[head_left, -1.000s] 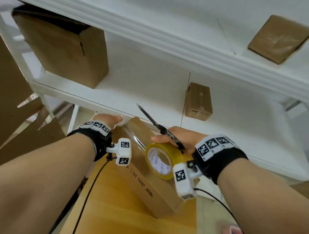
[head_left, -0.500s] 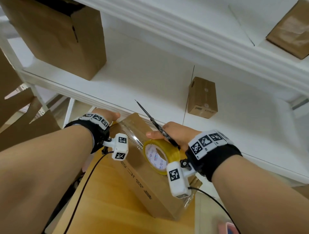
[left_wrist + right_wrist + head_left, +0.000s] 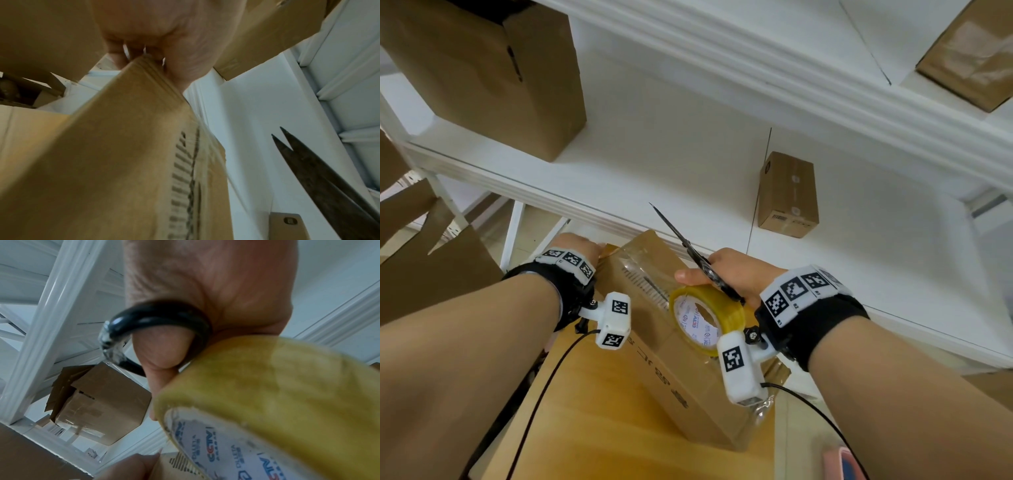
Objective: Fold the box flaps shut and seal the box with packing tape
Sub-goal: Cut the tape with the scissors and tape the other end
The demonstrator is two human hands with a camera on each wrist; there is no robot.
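A person is standing over a long cardboard box (image 3: 654,329) that is lying on a wooden tabletop (image 3: 592,428), just in front of a white shelf (image 3: 688,164). The box flaps are already lying shut, and a strip of clear tape (image 3: 643,274) is running along the top seam. So the job looks to be at the sealing stage, with the strip laid and not yet cut free.

The left hand (image 3: 577,245) is gripping the far end of the box. In the left wrist view its fingers (image 3: 119,53) are curling over the cardboard edge, steadying it. The right hand (image 3: 726,274) is doing double duty: its grip is closing around a yellowish tape roll (image 3: 705,315) held just above the box top, while a pair of dark scissors (image 3: 688,250) is sitting in the same hand. A finger is hooking through the black handle loop (image 3: 156,331), and the blades are pointing up and away toward the shelf, only slightly parted at the tips.

I would judge that the next move calls for bringing the blades round to the stretch of tape between roll and box. That is awkward with one hand carrying both, so the roll needs keeping taut. The left hand would then be smoothing the tail down over the end.

Other boxes are resting on the shelf, one small box (image 3: 787,195) just behind the work.
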